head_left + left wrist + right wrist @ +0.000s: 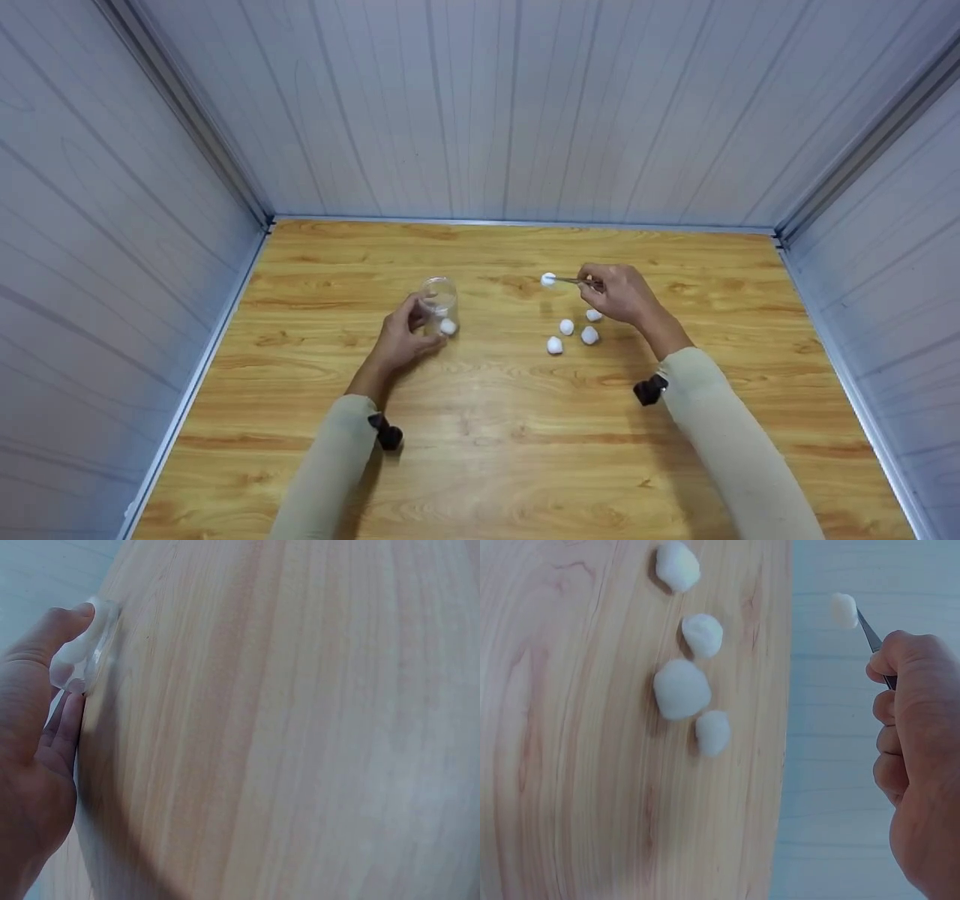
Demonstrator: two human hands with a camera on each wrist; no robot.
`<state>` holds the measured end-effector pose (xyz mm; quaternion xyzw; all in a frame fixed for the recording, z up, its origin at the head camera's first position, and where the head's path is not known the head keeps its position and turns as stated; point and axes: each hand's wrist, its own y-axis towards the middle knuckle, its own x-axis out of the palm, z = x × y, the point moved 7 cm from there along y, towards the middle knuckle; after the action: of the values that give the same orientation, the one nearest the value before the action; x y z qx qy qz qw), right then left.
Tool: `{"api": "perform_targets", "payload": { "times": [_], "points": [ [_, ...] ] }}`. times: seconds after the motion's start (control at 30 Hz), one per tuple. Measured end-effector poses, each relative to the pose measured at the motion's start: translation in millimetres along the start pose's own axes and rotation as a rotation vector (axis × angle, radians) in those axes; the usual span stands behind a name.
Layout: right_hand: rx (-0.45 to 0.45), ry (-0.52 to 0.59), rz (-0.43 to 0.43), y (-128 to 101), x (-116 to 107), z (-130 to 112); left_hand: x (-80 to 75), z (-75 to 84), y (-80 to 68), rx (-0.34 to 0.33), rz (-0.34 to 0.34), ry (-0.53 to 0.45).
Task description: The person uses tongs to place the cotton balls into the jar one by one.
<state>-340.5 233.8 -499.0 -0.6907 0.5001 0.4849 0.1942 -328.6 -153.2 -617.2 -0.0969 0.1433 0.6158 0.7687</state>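
Sleeves (742, 446), left hand (403, 336) curved round jar (440, 294), right hand (621, 292) pinching tweezers (869, 633)

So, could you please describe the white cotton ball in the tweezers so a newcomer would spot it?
Above the yellowish wood-grain tabletop, find the right hand, right of the clear round plastic jar. This hand grips thin dark tweezers, whose tips hold the round white cotton ball. It alone is in mid-air; four similar balls lie on the wood and another shows in the jar.
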Motion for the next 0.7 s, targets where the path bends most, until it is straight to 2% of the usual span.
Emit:
{"api": "perform_targets", "payload": {
  "times": [0.1, 0.2, 0.4, 0.53, 0.7],
  "points": [
    [-0.008, 0.003, 0.006, 2, 0, -3, -0.9, -14.1, 5.3, 0.047, 0.0, 0.0],
    [-0.03, 0.005, 0.021, 4, 0, -7, -1.8, -20.4, 7.3, 0.075, 0.003, -0.002],
    [-0.056, 0.0, 0.031, 8, 1, -14, -0.9, 4.3, -2.5, 0.02, 0.015, 0.026],
    [-0.046, 0.011, 0.013, 11, 2, -18, -0.5, 8.9, -3.9, -0.01, 0.015, 0.039],
    [-0.04, 0.031, 0.0, 15, 5, -25, 0.1, 10.3, -4.5, -0.017, -0.002, 0.022]
  ]
}}
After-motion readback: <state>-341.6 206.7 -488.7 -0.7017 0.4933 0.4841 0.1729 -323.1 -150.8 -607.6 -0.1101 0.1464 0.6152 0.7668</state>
